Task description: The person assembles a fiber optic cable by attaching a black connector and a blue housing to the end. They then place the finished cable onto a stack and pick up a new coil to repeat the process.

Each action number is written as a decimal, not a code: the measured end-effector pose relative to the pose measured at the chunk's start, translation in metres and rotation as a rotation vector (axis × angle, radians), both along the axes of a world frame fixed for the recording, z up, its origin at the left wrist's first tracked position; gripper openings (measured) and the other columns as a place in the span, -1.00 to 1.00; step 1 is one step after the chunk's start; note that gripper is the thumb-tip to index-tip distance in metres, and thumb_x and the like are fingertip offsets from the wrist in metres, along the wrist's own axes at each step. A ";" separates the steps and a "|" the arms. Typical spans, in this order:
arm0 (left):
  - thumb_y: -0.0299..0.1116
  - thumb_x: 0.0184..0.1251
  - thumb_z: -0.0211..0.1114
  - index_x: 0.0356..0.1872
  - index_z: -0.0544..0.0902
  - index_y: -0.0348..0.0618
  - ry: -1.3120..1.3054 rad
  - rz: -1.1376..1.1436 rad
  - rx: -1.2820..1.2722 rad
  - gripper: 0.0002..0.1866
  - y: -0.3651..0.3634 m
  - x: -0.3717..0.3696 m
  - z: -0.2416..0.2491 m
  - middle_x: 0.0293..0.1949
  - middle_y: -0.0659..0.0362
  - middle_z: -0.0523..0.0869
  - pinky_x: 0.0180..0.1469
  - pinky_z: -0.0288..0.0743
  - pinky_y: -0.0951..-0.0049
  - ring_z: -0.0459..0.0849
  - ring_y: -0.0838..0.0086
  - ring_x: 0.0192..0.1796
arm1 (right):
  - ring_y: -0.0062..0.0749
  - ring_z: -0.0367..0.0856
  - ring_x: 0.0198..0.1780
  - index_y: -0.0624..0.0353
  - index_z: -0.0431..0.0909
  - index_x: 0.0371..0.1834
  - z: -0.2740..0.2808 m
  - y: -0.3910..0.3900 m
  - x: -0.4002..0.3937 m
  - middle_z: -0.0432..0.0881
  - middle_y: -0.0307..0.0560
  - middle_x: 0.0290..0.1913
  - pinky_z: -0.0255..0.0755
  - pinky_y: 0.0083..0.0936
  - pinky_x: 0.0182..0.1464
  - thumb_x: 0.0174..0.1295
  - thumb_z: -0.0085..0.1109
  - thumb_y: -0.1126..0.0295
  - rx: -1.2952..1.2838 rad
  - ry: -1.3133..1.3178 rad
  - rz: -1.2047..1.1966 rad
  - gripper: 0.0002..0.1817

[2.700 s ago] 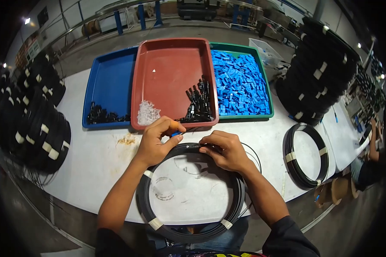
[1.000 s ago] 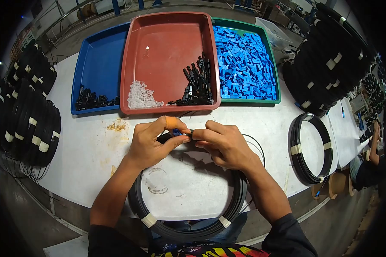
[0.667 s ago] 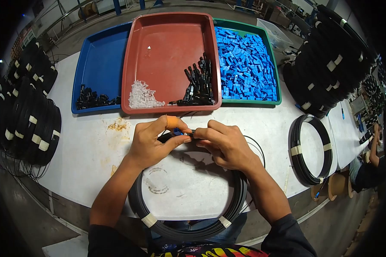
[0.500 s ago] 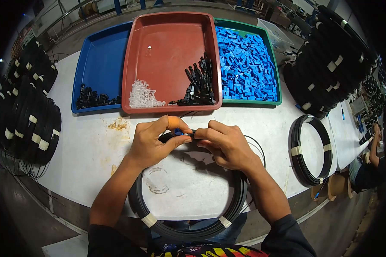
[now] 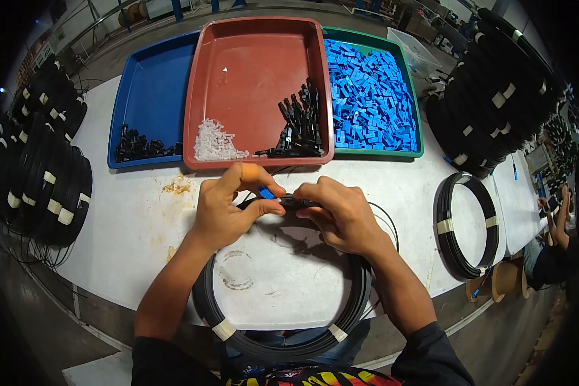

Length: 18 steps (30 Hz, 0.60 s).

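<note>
My left hand (image 5: 224, 209), orange tape round one finger, pinches a small blue connector piece (image 5: 266, 192) between thumb and forefinger. From the right, my right hand (image 5: 342, 215) grips a black connector body (image 5: 293, 202), its near end right at my left fingertips. Part of both pieces is hidden behind the fingers. Beneath my wrists lies a coil of black cable (image 5: 205, 293), bound with pale tape and overhanging the table's front edge. A loose strand of cable (image 5: 392, 222) loops out to the right of my right hand.
Behind my hands, a red tray (image 5: 254, 58) holds clear plastic pieces and black parts. A blue tray (image 5: 151, 83) with black parts and a green tray (image 5: 420, 145) of blue pieces flank it. Cable coils (image 5: 51, 186) stack left; another coil (image 5: 441, 225) lies right. A person (image 5: 560, 241) is far right.
My left fingers have shifted up slightly, and more of the blue piece shows. More of the black connector body is visible between my hands.
</note>
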<state>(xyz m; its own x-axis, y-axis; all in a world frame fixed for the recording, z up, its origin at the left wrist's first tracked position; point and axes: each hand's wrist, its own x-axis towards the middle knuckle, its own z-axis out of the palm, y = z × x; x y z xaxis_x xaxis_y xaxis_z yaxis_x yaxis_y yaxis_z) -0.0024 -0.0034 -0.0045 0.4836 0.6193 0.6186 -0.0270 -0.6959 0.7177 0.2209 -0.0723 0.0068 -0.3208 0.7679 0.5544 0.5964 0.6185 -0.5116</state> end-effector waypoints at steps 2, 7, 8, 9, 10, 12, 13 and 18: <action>-0.50 0.17 0.61 -0.13 0.57 -0.23 -0.109 -0.050 -0.237 -0.64 0.000 -0.002 0.001 -0.19 0.07 0.85 -0.06 0.73 0.45 0.84 0.44 -0.16 | -0.33 0.62 -0.45 0.13 0.63 0.00 -0.001 0.000 -0.001 0.59 -0.12 -0.36 0.40 -0.36 -0.43 0.13 0.45 0.63 0.004 0.060 -0.046 -0.64; -0.47 0.15 0.64 -0.21 0.45 -0.13 -0.211 -0.054 -0.410 -0.57 0.000 -0.005 0.002 -0.19 -0.01 0.84 -0.05 0.70 0.49 0.84 0.44 -0.12 | -0.48 0.62 -0.48 0.20 0.63 -0.03 -0.003 0.003 0.000 0.66 -0.13 -0.38 0.39 -0.53 -0.44 0.08 0.52 0.65 0.043 0.168 -0.151 -0.62; -0.47 0.14 0.64 -0.22 0.45 -0.14 -0.195 -0.050 -0.399 -0.57 0.001 -0.006 0.000 -0.19 -0.02 0.84 -0.04 0.71 0.48 0.84 0.44 -0.12 | -0.49 0.58 -0.49 0.21 0.65 -0.07 -0.003 0.002 -0.001 0.67 -0.15 -0.35 0.39 -0.53 -0.44 0.07 0.54 0.62 0.037 0.180 -0.167 -0.65; -0.47 0.14 0.64 -0.23 0.45 -0.14 -0.178 -0.046 -0.388 -0.57 0.002 -0.006 -0.001 -0.19 -0.03 0.84 -0.03 0.71 0.47 0.84 0.44 -0.11 | -0.49 0.58 -0.49 0.21 0.65 -0.07 -0.002 0.001 -0.001 0.67 -0.15 -0.35 0.39 -0.53 -0.44 0.07 0.54 0.62 0.037 0.180 -0.166 -0.65; -0.47 0.14 0.64 -0.23 0.45 -0.14 -0.179 -0.045 -0.388 -0.57 0.001 -0.006 0.000 -0.19 -0.03 0.84 -0.03 0.71 0.47 0.84 0.44 -0.11 | -0.41 0.64 -0.45 0.20 0.65 -0.09 -0.001 0.001 0.000 0.69 -0.12 -0.30 0.46 -0.48 -0.42 0.12 0.52 0.57 0.030 0.144 -0.162 -0.69; -0.46 0.13 0.64 -0.26 0.44 -0.14 -0.180 -0.075 -0.386 -0.57 0.001 -0.006 0.001 -0.20 -0.04 0.84 -0.03 0.72 0.46 0.84 0.42 -0.11 | -0.32 0.70 -0.42 0.19 0.64 -0.10 0.000 0.000 0.000 0.71 -0.10 -0.25 0.53 -0.42 -0.40 0.16 0.50 0.52 0.023 0.109 -0.157 -0.73; -0.46 0.13 0.64 -0.26 0.44 -0.14 -0.181 -0.074 -0.386 -0.57 0.001 -0.006 0.000 -0.20 -0.04 0.84 -0.03 0.72 0.46 0.84 0.42 -0.11 | -0.33 0.67 -0.44 0.18 0.64 -0.12 0.000 0.000 0.000 0.70 -0.11 -0.27 0.51 -0.43 -0.41 0.15 0.50 0.52 0.026 0.114 -0.158 -0.74; -0.52 0.12 0.64 -0.30 0.48 -0.17 -0.245 -0.100 -0.343 -0.61 0.006 -0.009 -0.006 -0.15 -0.07 0.82 -0.12 0.77 0.44 0.86 0.34 -0.12 | -0.34 0.63 -0.48 0.18 0.65 -0.14 -0.001 0.001 -0.001 0.68 -0.11 -0.31 0.49 -0.44 -0.44 0.15 0.51 0.51 0.037 0.134 -0.155 -0.75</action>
